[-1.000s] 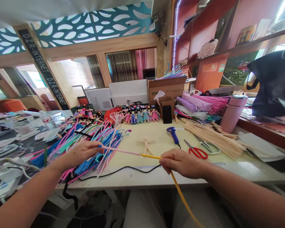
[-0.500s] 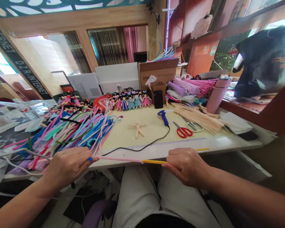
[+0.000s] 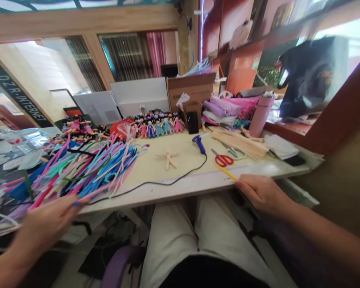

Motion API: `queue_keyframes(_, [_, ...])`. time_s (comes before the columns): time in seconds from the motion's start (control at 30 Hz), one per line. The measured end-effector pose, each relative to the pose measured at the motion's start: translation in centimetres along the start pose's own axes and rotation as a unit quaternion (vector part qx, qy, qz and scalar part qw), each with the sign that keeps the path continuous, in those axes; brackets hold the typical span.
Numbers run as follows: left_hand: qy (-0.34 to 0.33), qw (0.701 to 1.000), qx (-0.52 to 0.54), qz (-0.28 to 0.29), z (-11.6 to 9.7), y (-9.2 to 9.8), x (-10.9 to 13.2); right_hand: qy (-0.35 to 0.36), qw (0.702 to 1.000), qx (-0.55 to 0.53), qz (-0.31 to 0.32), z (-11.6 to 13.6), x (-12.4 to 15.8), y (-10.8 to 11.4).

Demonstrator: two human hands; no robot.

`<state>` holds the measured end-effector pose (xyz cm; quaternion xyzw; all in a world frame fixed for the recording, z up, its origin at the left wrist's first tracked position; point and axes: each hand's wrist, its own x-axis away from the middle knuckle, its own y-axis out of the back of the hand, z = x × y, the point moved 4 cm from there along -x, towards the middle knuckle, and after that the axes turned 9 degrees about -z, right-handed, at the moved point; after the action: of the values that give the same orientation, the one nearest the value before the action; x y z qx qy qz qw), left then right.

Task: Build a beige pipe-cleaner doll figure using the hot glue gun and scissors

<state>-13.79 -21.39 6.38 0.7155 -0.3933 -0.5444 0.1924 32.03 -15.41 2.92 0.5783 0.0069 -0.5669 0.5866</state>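
Note:
On the left, my left hand (image 3: 48, 222), blurred by motion, is closed on a pink pipe cleaner (image 3: 95, 193) whose free end points right over the table edge. A small blue bit shows at its fingers; I cannot make out what it is. Off to the right, my right hand (image 3: 264, 194) grips a thin yellow stick (image 3: 227, 173), its tip pointing up and left toward red-handled scissors (image 3: 224, 160). Between the hands, farther back on the table, lies a beige stick figure (image 3: 168, 158) with spread limbs.
A heap of colourful pipe cleaners (image 3: 87, 168) covers the table's left. A blue glue gun (image 3: 199, 144) trails a black cord (image 3: 162, 183) along the front. Small dolls (image 3: 159, 127), cardboard boxes (image 3: 192, 88), beige strips (image 3: 243, 142) and a pink bottle (image 3: 261, 116) stand or lie behind.
My hands have moved apart, left hand leftward and right hand rightward. The pink pipe cleaner and yellow stick, end to end before, are now separated. The camera view has shifted somewhat.

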Motion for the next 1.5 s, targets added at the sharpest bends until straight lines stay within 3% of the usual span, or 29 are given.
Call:
queue_keyframes(0.1, [-0.007,1.000,-0.002,0.029,-4.1,-3.5,-0.1,-0.107,0.987,-0.121,-0.010,0.7,-2.0,-1.3])
queue_keyframes(0.2, [0.047,0.990,0.111,0.076,-8.4,-7.8,-0.2,-0.219,0.928,-0.302,-0.001,2.4,-4.8,-3.8])
queue_keyframes(0.23, [0.065,0.981,0.160,0.085,-9.5,-9.0,-0.2,-0.225,0.909,-0.352,-0.013,3.1,-5.6,-4.5])
queue_keyframes(0.37, [0.182,0.914,0.326,0.156,-11.9,-13.2,0.9,-0.232,0.875,-0.424,-0.035,4.4,-7.0,-7.8])
queue_keyframes(0.5, [0.242,0.866,0.404,0.171,-13.1,-15.3,1.7,-0.306,0.803,-0.507,-0.070,5.0,-6.0,-11.0])
queue_keyframes(0.67, [0.254,0.864,0.405,0.159,-13.5,-16.2,1.9,-0.326,0.746,-0.569,-0.114,6.0,-5.6,-12.2])
queue_keyframes(0.9, [0.244,0.899,0.340,0.131,-13.4,-16.0,1.3,-0.326,0.704,-0.619,-0.122,6.5,-5.9,-11.8])
queue_keyframes(1.0, [0.242,0.895,0.348,0.137,-13.6,-16.5,1.4,-0.335,0.687,-0.632,-0.127,6.4,-5.9,-12.0])
queue_keyframes(1.27, [0.318,0.789,0.465,0.247,-14.1,-17.7,3.3,-0.330,0.698,-0.626,-0.113,5.7,-5.6,-11.7])
queue_keyframes(1.4, [0.300,0.796,0.439,0.291,-14.5,-16.9,3.8,-0.291,0.727,-0.614,-0.098,5.6,-6.1,-10.5])
queue_keyframes(1.5, [0.268,0.805,0.408,0.337,-14.6,-16.6,4.4,-0.291,0.722,-0.617,-0.115,5.2,-6.6,-10.0])
